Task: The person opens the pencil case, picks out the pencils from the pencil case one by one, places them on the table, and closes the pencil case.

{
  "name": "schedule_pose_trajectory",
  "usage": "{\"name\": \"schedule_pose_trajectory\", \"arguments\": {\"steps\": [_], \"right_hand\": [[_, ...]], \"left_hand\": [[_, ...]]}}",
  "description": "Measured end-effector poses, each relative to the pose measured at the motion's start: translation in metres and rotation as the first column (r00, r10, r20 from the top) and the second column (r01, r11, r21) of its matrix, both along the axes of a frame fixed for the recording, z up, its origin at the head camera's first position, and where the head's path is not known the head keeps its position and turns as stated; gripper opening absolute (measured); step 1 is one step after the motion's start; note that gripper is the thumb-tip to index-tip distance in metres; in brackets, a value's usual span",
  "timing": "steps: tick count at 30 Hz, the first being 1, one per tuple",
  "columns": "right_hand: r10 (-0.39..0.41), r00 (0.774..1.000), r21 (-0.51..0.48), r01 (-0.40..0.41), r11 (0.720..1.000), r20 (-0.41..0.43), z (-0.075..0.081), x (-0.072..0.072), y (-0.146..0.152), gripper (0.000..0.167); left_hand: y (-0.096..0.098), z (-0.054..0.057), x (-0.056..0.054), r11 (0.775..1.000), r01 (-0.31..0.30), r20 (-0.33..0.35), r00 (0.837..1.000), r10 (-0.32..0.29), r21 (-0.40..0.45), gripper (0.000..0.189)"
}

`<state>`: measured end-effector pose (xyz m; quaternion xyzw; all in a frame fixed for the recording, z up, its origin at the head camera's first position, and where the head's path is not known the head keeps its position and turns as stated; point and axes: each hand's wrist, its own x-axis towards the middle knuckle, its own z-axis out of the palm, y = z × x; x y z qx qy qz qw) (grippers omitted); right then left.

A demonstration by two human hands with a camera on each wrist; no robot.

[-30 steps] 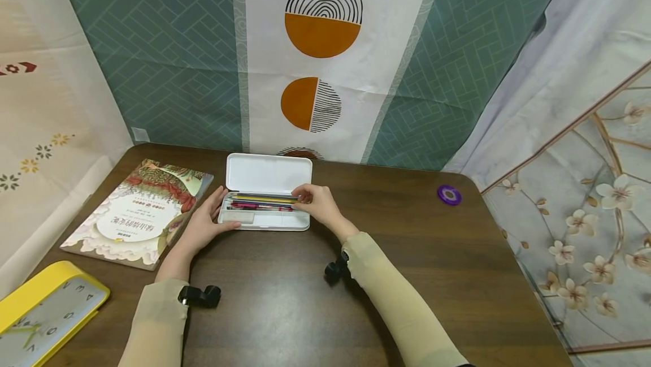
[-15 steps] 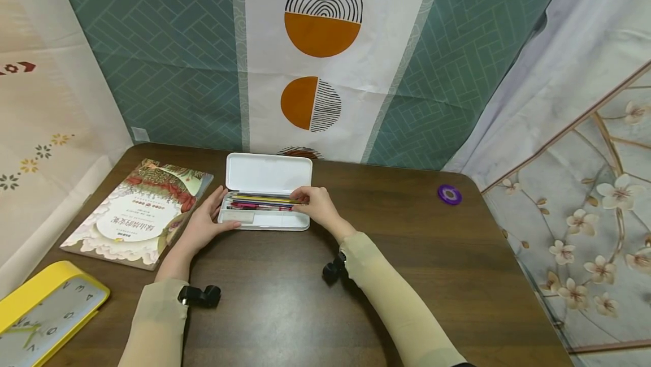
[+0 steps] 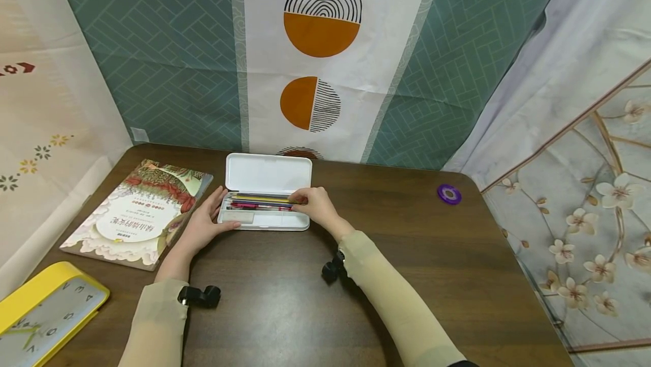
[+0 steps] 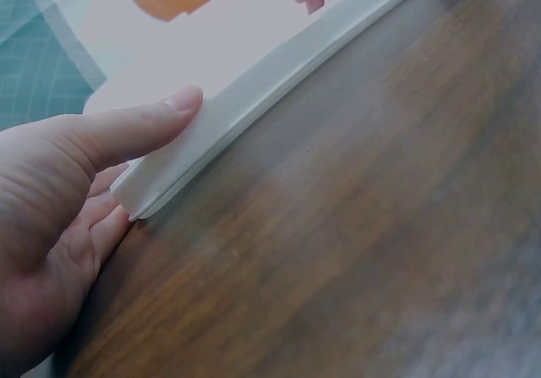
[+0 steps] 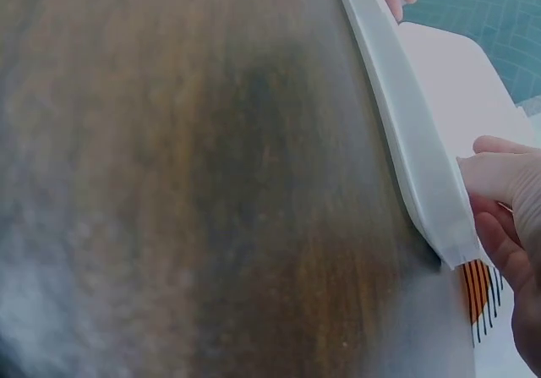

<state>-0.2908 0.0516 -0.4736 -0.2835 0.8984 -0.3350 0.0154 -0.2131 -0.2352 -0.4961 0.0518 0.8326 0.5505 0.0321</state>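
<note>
A white pencil case (image 3: 282,221) lies on the table with its lid (image 3: 268,173) raised at the back. Inside are several pencils (image 3: 260,199), yellow and dark, a red pen (image 3: 249,206) and a pale eraser (image 3: 239,217). My left hand (image 3: 203,224) grips the case's left end, thumb (image 4: 156,124) on the front rim and fingers around the side. At the case's right end my right hand (image 3: 317,207) reaches in over the wall, its thumb and fingers pinching the end of a dark pencil. In the right wrist view the case wall (image 5: 414,133) hides those fingertips.
A book (image 3: 139,211) with a floral cover lies left of the case. Nearer, at the left edge, is a yellow clock (image 3: 56,310). A purple ring-shaped item (image 3: 450,194) sits far right on the brown table (image 3: 407,254). Patterned cloth (image 3: 325,101) hangs behind.
My right hand's fingertips have shifted slightly left along the pencils, staying within the case. The left hand and the case have not moved.
</note>
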Motion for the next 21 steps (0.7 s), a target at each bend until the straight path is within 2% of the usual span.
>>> {"name": "schedule_pose_trajectory", "arguments": {"steps": [10, 21], "right_hand": [[-0.008, 0.998, -0.084, 0.014, 0.996, 0.063, -0.004, 0.0002, 0.0012, 0.028], [-0.013, 0.998, -0.103, 0.019, 0.994, 0.054, -0.005, 0.0001, 0.0008, 0.024]], "left_hand": [[0.0011, 0.0008, 0.0004, 1.0, -0.001, -0.004, 1.0, 0.001, 0.004, 0.107], [0.0002, -0.0015, -0.0004, 1.0, -0.007, -0.009, 1.0, 0.007, -0.016, 0.106]]}}
